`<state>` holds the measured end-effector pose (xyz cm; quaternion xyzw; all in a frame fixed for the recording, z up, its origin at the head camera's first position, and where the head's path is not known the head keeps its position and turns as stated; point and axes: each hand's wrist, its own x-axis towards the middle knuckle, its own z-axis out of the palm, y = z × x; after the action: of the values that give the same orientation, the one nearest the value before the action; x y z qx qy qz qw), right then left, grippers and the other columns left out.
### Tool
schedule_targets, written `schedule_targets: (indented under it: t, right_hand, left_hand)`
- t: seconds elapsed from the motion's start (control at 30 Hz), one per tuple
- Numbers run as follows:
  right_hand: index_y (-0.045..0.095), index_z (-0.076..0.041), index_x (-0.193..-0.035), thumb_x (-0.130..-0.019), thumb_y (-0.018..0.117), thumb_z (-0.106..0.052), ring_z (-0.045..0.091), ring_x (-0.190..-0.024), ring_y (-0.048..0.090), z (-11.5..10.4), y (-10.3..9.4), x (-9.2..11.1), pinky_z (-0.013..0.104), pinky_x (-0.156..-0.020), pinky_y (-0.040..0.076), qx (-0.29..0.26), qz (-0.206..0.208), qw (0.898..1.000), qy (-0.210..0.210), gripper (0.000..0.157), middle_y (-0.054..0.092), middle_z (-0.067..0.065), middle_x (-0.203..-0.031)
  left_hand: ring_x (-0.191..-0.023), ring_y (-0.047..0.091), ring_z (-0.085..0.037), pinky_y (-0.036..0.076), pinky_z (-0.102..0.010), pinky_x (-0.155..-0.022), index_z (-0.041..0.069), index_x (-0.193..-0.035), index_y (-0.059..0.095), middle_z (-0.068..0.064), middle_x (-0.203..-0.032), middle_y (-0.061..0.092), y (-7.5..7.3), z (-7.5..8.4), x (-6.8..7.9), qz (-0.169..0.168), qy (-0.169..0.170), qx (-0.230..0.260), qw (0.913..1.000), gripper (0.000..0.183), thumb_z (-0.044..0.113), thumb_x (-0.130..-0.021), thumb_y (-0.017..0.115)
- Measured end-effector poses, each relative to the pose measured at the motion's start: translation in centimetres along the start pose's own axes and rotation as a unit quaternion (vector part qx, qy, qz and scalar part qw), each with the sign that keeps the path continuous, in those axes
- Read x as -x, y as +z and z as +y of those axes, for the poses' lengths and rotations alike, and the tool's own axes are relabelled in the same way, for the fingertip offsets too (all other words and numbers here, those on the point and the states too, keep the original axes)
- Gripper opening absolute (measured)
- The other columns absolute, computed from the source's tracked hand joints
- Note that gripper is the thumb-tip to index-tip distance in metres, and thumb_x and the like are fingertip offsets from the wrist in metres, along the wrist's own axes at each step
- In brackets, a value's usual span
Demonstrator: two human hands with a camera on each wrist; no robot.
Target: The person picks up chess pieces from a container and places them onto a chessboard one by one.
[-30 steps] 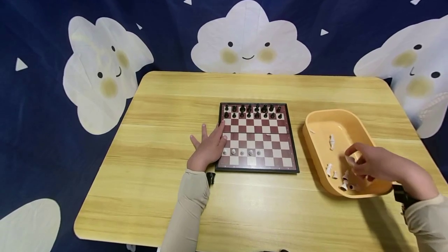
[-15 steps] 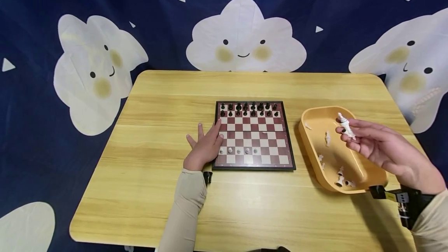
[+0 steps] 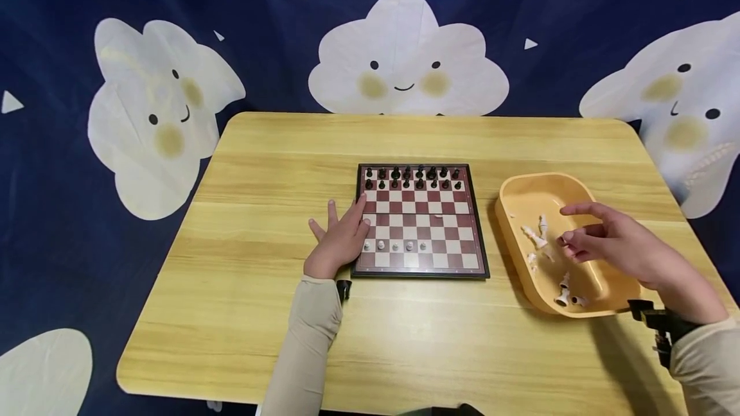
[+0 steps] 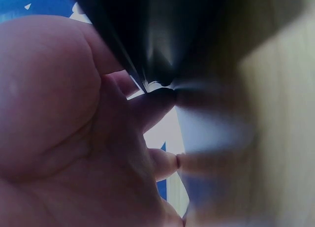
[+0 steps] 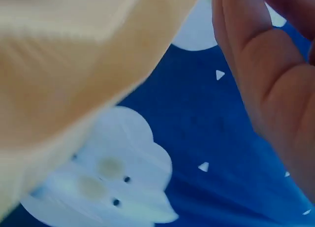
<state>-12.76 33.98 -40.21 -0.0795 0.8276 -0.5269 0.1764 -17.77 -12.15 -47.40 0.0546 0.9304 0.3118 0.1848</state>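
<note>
At the left of the worktop (image 3: 220,313), the left hand (image 3: 338,242) rested against the folding chessboard (image 3: 442,260), fingers straight and spread, gripping nothing, with the index finger and thumb reaching over the board's left edge. 16 black chess pieces (image 3: 420,183) stood upright along the far side in 2 rows. Nearer the person, 5 white pawns (image 3: 409,246) stood in 1 row, which started beside the left thumb and stopped short of the board's right edge.

Farther right, the yellow tray (image 3: 537,193) held loose white pieces (image 3: 537,240), all lying down; 1 long piece slanted from far left to near right, just left of the right hand (image 3: 630,249). That hand hung over the tray, index finger extended, thumb and other fingertips together, seemingly pinching a small piece (image 3: 561,241); its long axis could not be told. The pawn row lay to its left, beyond the tray wall, and the right hand looked the better placed.
</note>
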Motion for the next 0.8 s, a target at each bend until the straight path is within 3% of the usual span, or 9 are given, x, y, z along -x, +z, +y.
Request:
schedule_targets:
  t: [0.1,0.17,0.3,0.4,0.47,0.57,0.67,0.8]
  right_hand:
    - [0.051,0.008,-0.131,-0.106,0.058,-0.006,0.014,-0.077,0.074,-1.6,1.2,0.5,0.029,-0.068,0.062,0.105,0.045,0.993,0.032,0.030,0.076,0.010,-0.089]
    - [0.059,0.010,-0.121,-0.105,0.063,-0.015,0.010,-0.073,0.074,-3.3,2.5,1.1,0.025,-0.065,0.060,0.166,0.090,0.982,0.029,0.029,0.076,0.010,-0.085]
    - [0.074,-0.009,-0.100,-0.097,0.075,-0.014,0.000,-0.065,0.067,-7.0,7.1,2.5,0.015,-0.056,0.052,0.251,0.184,0.948,-0.071,0.006,0.076,0.000,-0.081]
    - [0.077,-0.017,-0.097,-0.089,0.081,-0.008,0.002,-0.070,0.066,-8.5,11.5,2.4,0.017,-0.061,0.053,0.279,0.196,0.927,-0.156,0.013,0.075,-0.007,-0.086]
    - [0.077,-0.018,-0.097,-0.089,0.082,-0.010,0.005,-0.075,0.066,-8.9,13.9,1.5,0.024,-0.067,0.055,0.289,0.177,0.926,-0.165,0.012,0.074,-0.008,-0.089]
    - [0.076,-0.014,-0.096,-0.092,0.079,-0.010,0.011,-0.079,0.066,-8.4,16.5,-0.7,0.037,-0.071,0.057,0.299,0.150,0.932,-0.136,0.006,0.073,-0.003,-0.091]
    - [0.073,-0.009,-0.093,-0.092,0.076,-0.005,0.018,-0.078,0.065,-7.4,17.8,-3.2,0.042,-0.072,0.056,0.309,0.140,0.935,-0.104,0.004,0.070,0.003,-0.086]
    - [0.073,-0.006,-0.089,-0.090,0.074,0.000,0.024,-0.077,0.067,-6.1,18.5,-5.7,0.046,-0.074,0.056,0.323,0.135,0.931,-0.100,0.006,0.071,0.006,-0.083]
  left_hand:
    - [-0.154,-0.024,-0.039,-0.027,-0.071,-0.108,0.029,-0.168,0.011,-0.001,-0.171,0.019,-0.1,0.1,0.0,-0.001,0.000,0.001,1.0000,0.059,0.036,-0.113,0.032]
    - [-0.154,-0.025,-0.038,-0.028,-0.071,-0.108,0.029,-0.168,0.011,0.000,-0.172,0.018,-0.2,0.1,0.0,-0.001,0.001,0.000,1.0000,0.060,0.035,-0.113,0.033]
    - [-0.154,-0.025,-0.038,-0.028,-0.071,-0.108,0.030,-0.168,0.010,0.001,-0.171,0.018,-0.3,0.3,-0.1,-0.002,0.002,-0.002,1.0000,0.059,0.036,-0.113,0.032]
    - [-0.154,-0.024,-0.039,-0.027,-0.071,-0.108,0.030,-0.168,0.011,0.001,-0.171,0.018,-0.2,0.3,-0.2,-0.001,0.003,-0.003,1.0000,0.059,0.037,-0.113,0.032]
    - [-0.154,-0.024,-0.038,-0.027,-0.071,-0.108,0.029,-0.168,0.011,0.001,-0.171,0.019,-0.2,0.2,-0.3,0.001,0.002,-0.001,1.0000,0.059,0.037,-0.113,0.032]
    - [-0.154,-0.025,-0.038,-0.027,-0.071,-0.109,0.029,-0.168,0.011,0.000,-0.171,0.019,-0.2,0.2,-0.2,0.000,0.000,-0.003,1.0000,0.059,0.036,-0.113,0.032]
    - [-0.154,-0.025,-0.038,-0.027,-0.071,-0.109,0.029,-0.168,0.010,0.000,-0.171,0.018,-0.2,0.2,-0.1,-0.004,-0.002,-0.004,1.0000,0.059,0.036,-0.113,0.031]
    - [-0.154,-0.024,-0.039,-0.027,-0.071,-0.109,0.029,-0.168,0.010,0.000,-0.171,0.018,-0.2,0.2,0.0,-0.004,-0.002,-0.004,1.0000,0.059,0.036,-0.113,0.032]
